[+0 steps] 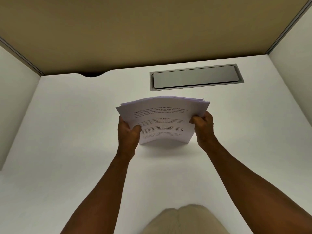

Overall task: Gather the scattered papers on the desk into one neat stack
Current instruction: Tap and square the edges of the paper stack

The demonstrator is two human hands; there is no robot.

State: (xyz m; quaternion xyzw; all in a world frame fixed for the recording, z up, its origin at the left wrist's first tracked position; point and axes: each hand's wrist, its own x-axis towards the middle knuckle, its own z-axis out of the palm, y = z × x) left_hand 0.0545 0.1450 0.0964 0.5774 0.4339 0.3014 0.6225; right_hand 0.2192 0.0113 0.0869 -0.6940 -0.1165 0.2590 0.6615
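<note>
Papers: one bundle, printed side toward the camera, stood on its lower edge on the white desk just in front of the grey cable hatch, top bowed back. Clasped at both side edges, left hand and right hand each closed on the sheets, apparently so as to knock the bottom edge square. Top edges fanned and uneven; no loose sheets visible elsewhere.

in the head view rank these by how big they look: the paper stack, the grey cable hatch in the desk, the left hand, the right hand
1. Paper stack, though it is nearer the camera than the hatch.
2. Grey cable hatch, wider but much thinner.
3. Left hand and right hand: they look alike, so no ranking between them.
</note>
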